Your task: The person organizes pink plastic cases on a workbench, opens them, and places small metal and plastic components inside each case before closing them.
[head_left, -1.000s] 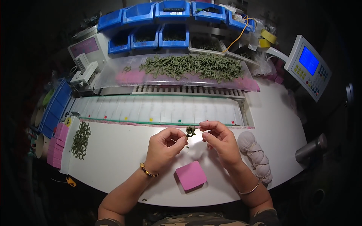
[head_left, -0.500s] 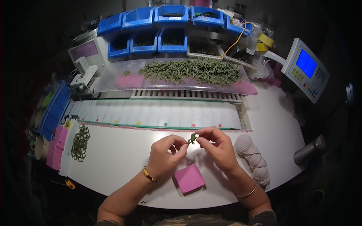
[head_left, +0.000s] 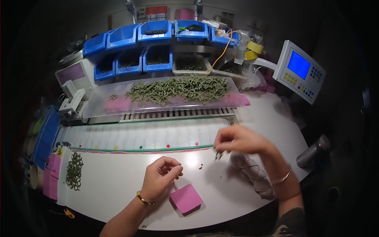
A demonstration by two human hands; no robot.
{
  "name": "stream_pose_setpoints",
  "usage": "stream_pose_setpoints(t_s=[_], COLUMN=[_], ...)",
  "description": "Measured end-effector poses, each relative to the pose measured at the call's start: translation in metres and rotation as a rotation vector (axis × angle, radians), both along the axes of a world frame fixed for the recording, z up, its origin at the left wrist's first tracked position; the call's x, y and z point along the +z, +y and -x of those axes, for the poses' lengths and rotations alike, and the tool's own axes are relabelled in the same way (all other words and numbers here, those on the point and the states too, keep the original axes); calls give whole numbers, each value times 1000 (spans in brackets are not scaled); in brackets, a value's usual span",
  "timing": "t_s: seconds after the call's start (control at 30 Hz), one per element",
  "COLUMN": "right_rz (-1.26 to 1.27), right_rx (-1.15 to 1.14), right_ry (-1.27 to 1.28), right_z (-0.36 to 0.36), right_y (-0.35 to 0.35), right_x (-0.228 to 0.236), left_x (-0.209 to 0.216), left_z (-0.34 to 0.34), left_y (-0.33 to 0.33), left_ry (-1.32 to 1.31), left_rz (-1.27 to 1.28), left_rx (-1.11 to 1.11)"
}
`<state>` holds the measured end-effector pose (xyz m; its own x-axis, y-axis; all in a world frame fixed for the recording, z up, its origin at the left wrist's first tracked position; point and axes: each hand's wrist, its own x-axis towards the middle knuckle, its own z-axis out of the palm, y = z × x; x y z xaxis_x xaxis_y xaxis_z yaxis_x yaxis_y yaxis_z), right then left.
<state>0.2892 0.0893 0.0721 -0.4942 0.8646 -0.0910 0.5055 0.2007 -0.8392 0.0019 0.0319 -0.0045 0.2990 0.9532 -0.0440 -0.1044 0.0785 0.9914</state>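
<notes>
Right hand (head_left: pixel 237 140), I note, pinches small dark-green pieces (head_left: pixel 218 155) just above the counter (head_left: pixel 118 177); their number is blurred. Left hand (head_left: pixel 164 175) curled, thumb near fingertips; whether it holds anything, cannot tell. One pink block (head_left: pixel 185 198) near it. Blue bins (head_left: pixel 122 42): eight, five over three. Coloured dots (head_left: pixel 168 146): six (three red, two yellow, one green). Pale characters mark the clear tray (head_left: pixel 95 102).

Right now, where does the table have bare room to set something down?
The widest patch lies between the green rings and the left hand. Another lies between the right hand and the control panel. It is crowded by the pale bundle near the right hand, and on the clear tray of green pieces.
</notes>
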Motion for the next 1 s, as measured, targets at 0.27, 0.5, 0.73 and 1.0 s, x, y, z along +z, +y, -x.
stream_pose_setpoints(t_s=[0.27,0.5,0.73,1.0], right_rz=[-234,-211,-275,-552], right_rx=[-652,-573,-273,66], right_ry=[416,358,-34,-141], right_z=[-73,-52,-4,44], right_y=[92,19,-88,-137], right_x=[53,-1,-17,-36], left_x=[-2,1,11,2], left_z=[-4,-5,3,9], left_y=[4,-4,-31,-61], left_ry=[-62,20,613,689], left_rz=[50,-38,-689,-614], left_rx=[-3,-16,-276,-263])
